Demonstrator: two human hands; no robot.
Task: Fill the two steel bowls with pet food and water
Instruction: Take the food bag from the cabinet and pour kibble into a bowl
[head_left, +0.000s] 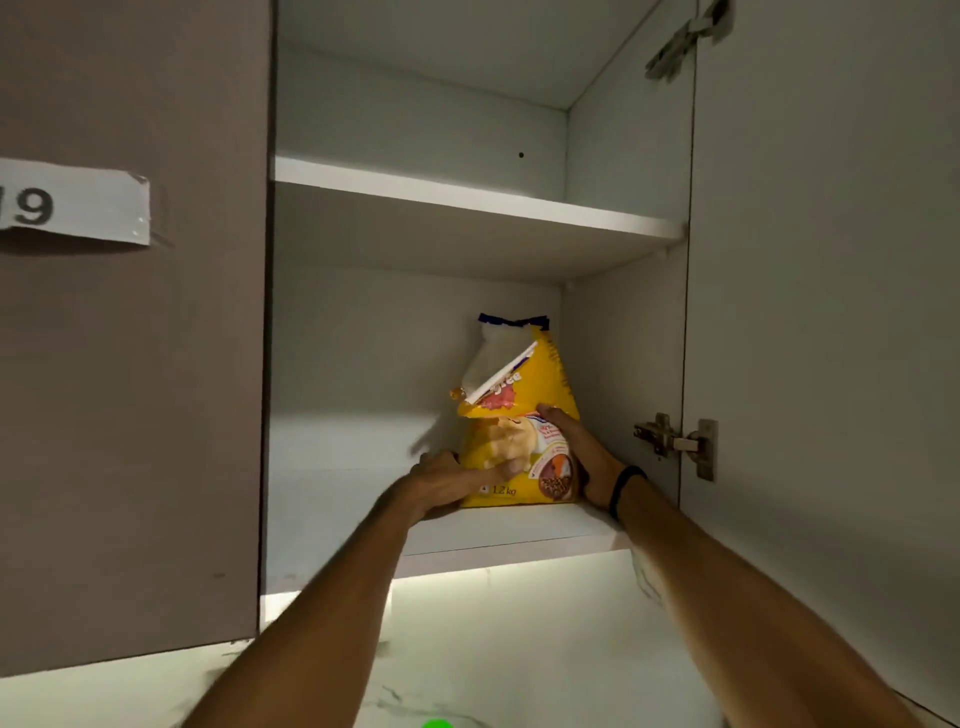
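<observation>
I am reaching both arms up into an open cabinet and gripping the bag (557, 387) of pet food from its two sides. My left hand (447, 480) is wrapping round the bag's lower left edge, fingers curling onto the printed front. My right hand (584, 460) is clasping the right side, the thumb lying across the front and the palm pressing against the edge; a black band (626, 488) is sitting on that wrist. So both hands are grasping the bag, neither one loose.

The bag is standing upright on the lower shelf (519, 530), toward the right wall of the cabinet. It is yellow, and its top is folded over, with a white strip (501, 379) running slantwise across the fold.

The upper shelf (467, 200) is lying above it. The right door (831, 312) is hanging open, its hinge (675, 441) showing just beside my right wrist. The left door (130, 415) is sitting shut and carrying a paper label (72, 202) printed with a 9.
</observation>
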